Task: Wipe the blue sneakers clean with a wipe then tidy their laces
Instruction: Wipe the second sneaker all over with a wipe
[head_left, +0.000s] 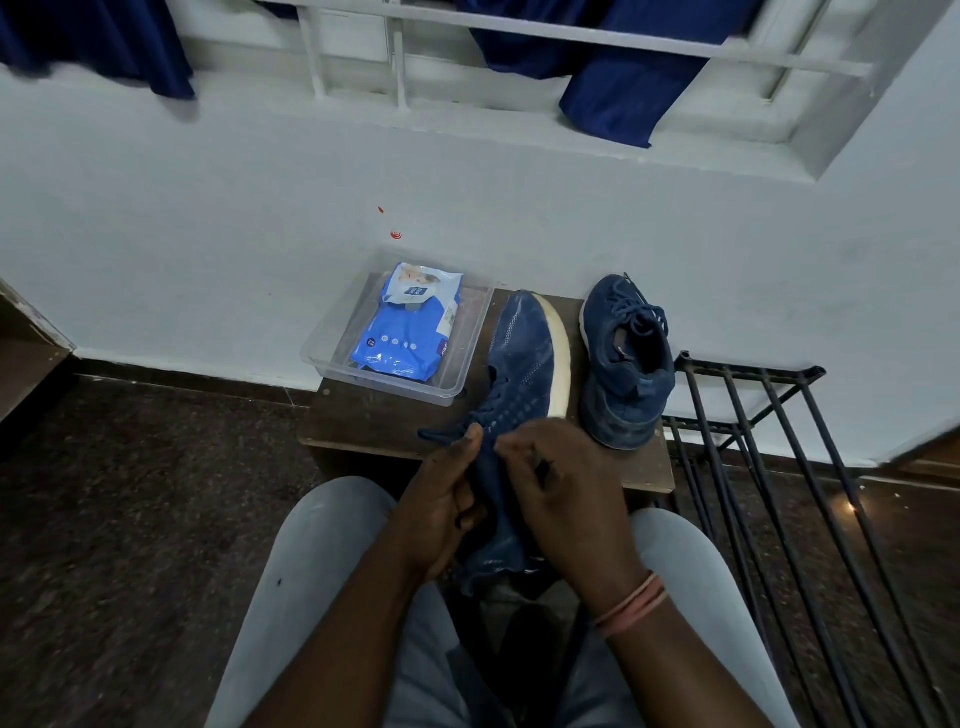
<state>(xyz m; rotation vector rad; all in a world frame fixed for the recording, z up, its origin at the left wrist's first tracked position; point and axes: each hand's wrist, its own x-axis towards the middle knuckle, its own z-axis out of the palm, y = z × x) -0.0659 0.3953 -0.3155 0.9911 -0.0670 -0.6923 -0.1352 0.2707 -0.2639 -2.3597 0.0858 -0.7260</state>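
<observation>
Right at the fingertips, both hands are busy on the laces (457, 423) of the nearer blue sneaker (522, 374). Left hand (441, 499) has its thumb up against a dark lace strand, fingers curled round the side of the shoe. Right hand (561, 488) is curled too, fingertips pinching at the lace area near the tongue; can't quite make out which strand it's got. That sneaker is tipped on its side, white sole facing right, heel down between the person's knees and toe resting up on a small wooden stool (363, 421).

Second sneaker (626, 364) sits upright on the stool just beside the first, laces loose on top. Over on the stool's left is a clear plastic tray (322, 358) with a blue pack of wipes (402, 332) lying in it. Black metal rack (753, 415) stands to the right, white wall (208, 234) behind, blue curtains (623, 88) hanging at the window.
</observation>
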